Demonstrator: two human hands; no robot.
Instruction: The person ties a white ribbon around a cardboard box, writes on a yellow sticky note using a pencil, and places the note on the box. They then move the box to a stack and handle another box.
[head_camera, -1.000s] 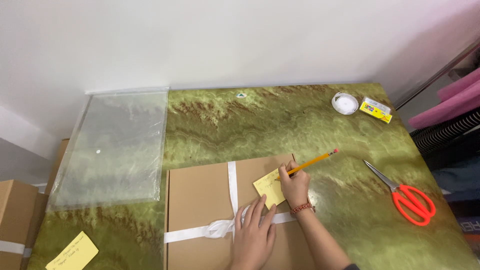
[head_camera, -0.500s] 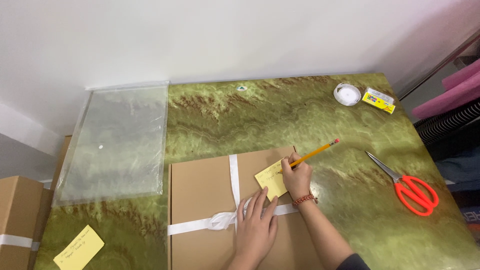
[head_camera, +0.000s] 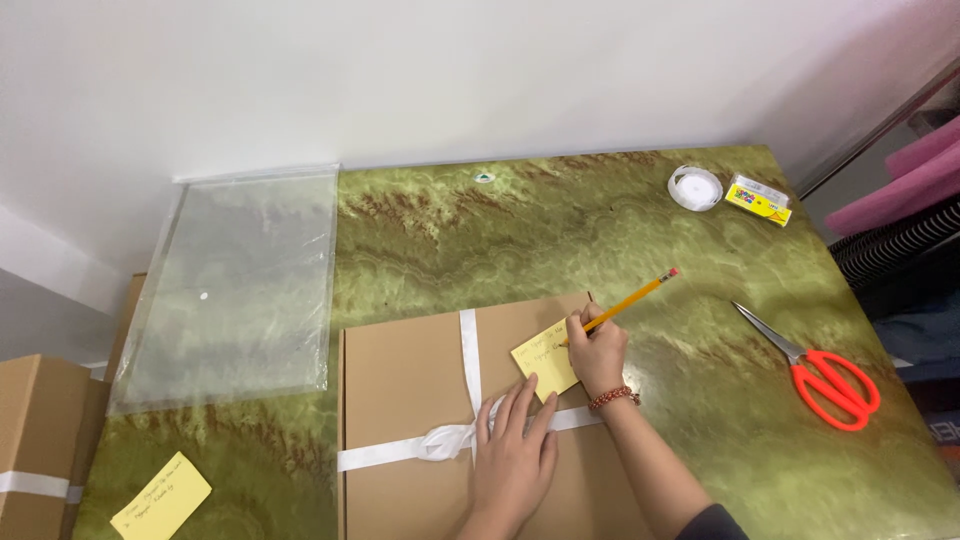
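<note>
A flat brown cardboard box (head_camera: 410, 390) tied with a white ribbon (head_camera: 468, 345) and a bow lies on the green marbled table (head_camera: 500, 240). A yellow sticky note (head_camera: 542, 358) sits on the box's upper right part. My right hand (head_camera: 598, 352) grips a yellow pencil (head_camera: 628, 301) with its tip on the note. My left hand (head_camera: 512, 455) lies flat on the box beside the bow, fingers spread, fingertips at the note's lower edge.
Red-handled scissors (head_camera: 820, 375) lie at the right. A roll of clear tape (head_camera: 695, 187) and a small yellow box (head_camera: 758, 199) sit at the far right corner. A clear plastic bag (head_camera: 235, 285) covers the left side. Another yellow note (head_camera: 160, 497) lies near left, with ribboned boxes (head_camera: 35, 450) beyond the table's edge.
The view has shifted slightly; my right hand stays on the note with the pencil, moving only a little. My left hand keeps pressing the box.
</note>
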